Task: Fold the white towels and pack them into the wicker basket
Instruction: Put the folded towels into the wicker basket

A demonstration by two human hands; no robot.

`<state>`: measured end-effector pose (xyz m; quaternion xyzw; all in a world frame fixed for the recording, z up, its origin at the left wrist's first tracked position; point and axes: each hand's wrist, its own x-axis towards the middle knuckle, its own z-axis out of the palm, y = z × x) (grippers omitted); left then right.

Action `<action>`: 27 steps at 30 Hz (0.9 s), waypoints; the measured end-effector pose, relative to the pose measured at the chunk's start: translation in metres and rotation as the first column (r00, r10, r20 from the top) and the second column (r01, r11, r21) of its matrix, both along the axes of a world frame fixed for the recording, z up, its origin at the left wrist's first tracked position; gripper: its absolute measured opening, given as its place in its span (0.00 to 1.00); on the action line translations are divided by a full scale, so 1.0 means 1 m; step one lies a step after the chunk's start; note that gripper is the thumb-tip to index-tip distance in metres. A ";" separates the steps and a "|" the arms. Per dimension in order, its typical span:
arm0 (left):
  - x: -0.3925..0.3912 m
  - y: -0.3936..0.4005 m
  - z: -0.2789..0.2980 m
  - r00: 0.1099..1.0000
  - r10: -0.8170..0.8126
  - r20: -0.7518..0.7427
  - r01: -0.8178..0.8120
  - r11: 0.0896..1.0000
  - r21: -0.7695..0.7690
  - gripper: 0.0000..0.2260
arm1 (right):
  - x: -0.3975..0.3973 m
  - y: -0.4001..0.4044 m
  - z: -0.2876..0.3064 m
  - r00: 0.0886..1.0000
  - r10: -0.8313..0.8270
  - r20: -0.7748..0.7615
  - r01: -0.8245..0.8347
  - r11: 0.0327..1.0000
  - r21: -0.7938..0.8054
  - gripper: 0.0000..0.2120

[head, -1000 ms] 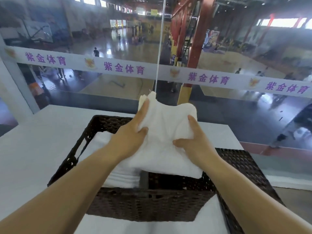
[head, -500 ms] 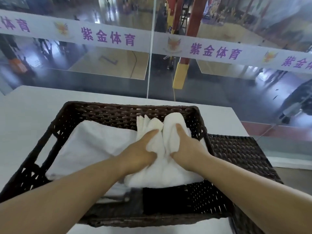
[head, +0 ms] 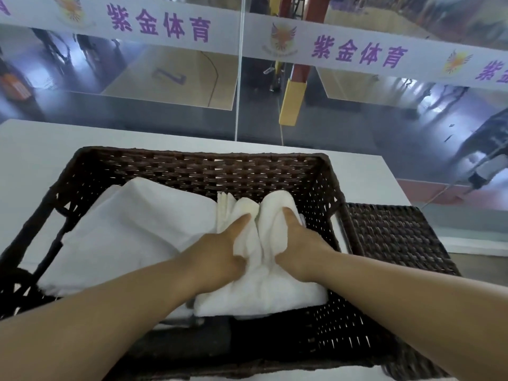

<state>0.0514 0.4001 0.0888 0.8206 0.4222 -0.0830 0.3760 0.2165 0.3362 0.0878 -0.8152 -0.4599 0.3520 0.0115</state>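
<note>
A dark brown wicker basket (head: 192,166) stands on the white table. A folded white towel (head: 132,235) lies flat in its left half. In the right half sits a second folded white towel (head: 261,295), bunched up along its middle. My left hand (head: 220,251) grips this towel from the left, thumb on top and fingers tucked under the fold. My right hand (head: 299,240) grips it from the right side, next to the basket's right wall, with its fingers hidden behind the cloth.
The wicker lid (head: 395,237) lies flat on the table just right of the basket. The white table (head: 41,149) ends at a glass wall (head: 239,78) with a white banner of purple characters; a sports hall lies far below.
My hands lowered the folded towel from above the basket into its right half. It now sits deeper, and the view has tilted down and closer.
</note>
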 end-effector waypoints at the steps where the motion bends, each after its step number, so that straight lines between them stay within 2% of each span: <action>1: 0.000 -0.001 -0.001 0.999 -0.024 -0.038 0.025 0.999 0.047 0.33 | -0.003 0.002 -0.003 1.000 0.022 0.006 -0.021 0.999 -0.040 0.44; 4: -0.001 -0.009 -0.005 0.957 -0.117 -0.265 0.189 0.945 0.267 0.33 | -0.013 0.004 -0.008 0.990 0.098 0.104 -0.077 0.980 -0.185 0.44; 7: -0.003 -0.010 -0.006 0.854 -0.193 -0.483 0.410 0.820 0.399 0.36 | -0.024 -0.004 -0.006 0.909 0.310 0.278 -0.219 0.923 -0.316 0.45; 8: -0.004 -0.010 -0.005 0.837 -0.208 -0.506 0.443 0.800 0.404 0.36 | -0.026 -0.008 -0.006 0.852 0.401 0.337 -0.288 0.896 -0.338 0.45; 11: -0.006 -0.010 0.001 0.786 -0.241 -0.570 0.530 0.737 0.419 0.29 | -0.031 -0.018 -0.006 0.597 0.648 0.474 -0.520 0.762 -0.386 0.42; 13: -0.009 -0.010 0.003 0.772 -0.232 -0.592 0.545 0.721 0.428 0.28 | -0.030 -0.019 -0.007 0.516 0.738 0.436 -0.635 0.671 -0.384 0.40; 16: -0.015 -0.007 0.007 0.784 -0.202 -0.588 0.513 0.744 0.429 0.33 | -0.031 -0.015 -0.016 0.521 0.803 0.290 -0.687 0.596 -0.415 0.38; 18: -0.018 -0.003 0.008 0.775 -0.161 -0.612 0.489 0.766 0.418 0.33 | -0.029 -0.013 -0.029 0.551 0.798 0.246 -0.654 0.595 -0.468 0.41; 22: -0.019 -0.001 0.010 0.787 -0.118 -0.605 0.381 0.865 0.326 0.32 | -0.025 -0.014 -0.045 0.625 0.748 0.222 -0.575 0.634 -0.517 0.44; 27: -0.028 0.006 0.017 0.829 -0.150 -0.539 0.312 0.924 0.221 0.27 | -0.026 -0.014 -0.049 0.611 0.757 0.230 -0.571 0.623 -0.535 0.44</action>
